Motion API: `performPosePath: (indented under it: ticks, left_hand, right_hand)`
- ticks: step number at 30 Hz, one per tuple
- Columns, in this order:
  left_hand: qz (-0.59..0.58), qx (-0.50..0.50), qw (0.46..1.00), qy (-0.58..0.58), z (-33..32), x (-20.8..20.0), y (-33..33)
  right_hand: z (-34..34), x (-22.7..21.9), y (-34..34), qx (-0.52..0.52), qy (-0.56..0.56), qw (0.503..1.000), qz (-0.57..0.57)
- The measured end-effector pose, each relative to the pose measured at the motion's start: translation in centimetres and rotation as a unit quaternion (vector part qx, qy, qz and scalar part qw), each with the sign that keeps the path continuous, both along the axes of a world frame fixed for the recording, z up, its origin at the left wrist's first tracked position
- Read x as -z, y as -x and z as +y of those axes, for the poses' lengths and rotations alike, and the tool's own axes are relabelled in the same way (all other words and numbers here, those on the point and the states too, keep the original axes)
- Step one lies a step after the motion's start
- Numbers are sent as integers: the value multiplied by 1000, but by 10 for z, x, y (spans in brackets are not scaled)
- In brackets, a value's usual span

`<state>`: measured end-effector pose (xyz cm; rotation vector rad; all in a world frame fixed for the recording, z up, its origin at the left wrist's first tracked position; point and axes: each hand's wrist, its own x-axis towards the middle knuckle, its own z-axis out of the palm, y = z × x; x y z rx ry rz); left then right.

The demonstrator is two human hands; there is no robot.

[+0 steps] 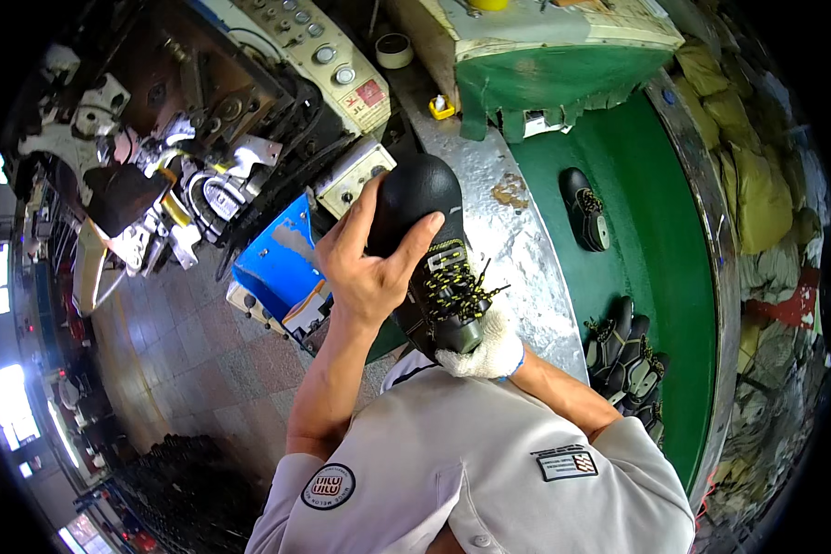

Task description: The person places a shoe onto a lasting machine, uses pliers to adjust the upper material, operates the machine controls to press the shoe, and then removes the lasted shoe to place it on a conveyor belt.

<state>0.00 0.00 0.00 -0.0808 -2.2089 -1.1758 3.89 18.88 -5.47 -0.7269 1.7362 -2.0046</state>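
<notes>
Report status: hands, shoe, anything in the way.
Bare left hand grips forefoot, gloved right hand holds heel. Black lace-up shoe: laces face camera. Other shoes off right, on green surface.

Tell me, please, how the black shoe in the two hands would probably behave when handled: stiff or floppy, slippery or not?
The black shoe is probably stiff at the toe, which forms a smooth round dome. Its faintly shiny surface may be slippery. The thin laces look floppy, their loose ends likely to swing.
</notes>
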Motion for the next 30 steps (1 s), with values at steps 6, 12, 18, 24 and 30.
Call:
performPosePath:
  ticks: [6,12,18,24,30]
  left_hand:
    - [95,36,988,119,23,1,12]
    - [122,44,974,185,46,-2,24]
    - [111,57,959,253,74,-9,33]
    - [129,82,947,283,98,-7,48]
    - [76,55,954,286,123,-6,57]
  right_hand:
    - [11,19,7,-11,-56,998,-29]
    - [21,52,8,21,115,975,-190]
    - [33,60,20,41,116,974,-188]
    - [56,67,30,61,108,975,-183]
    - [63,74,35,88,107,969,-203]
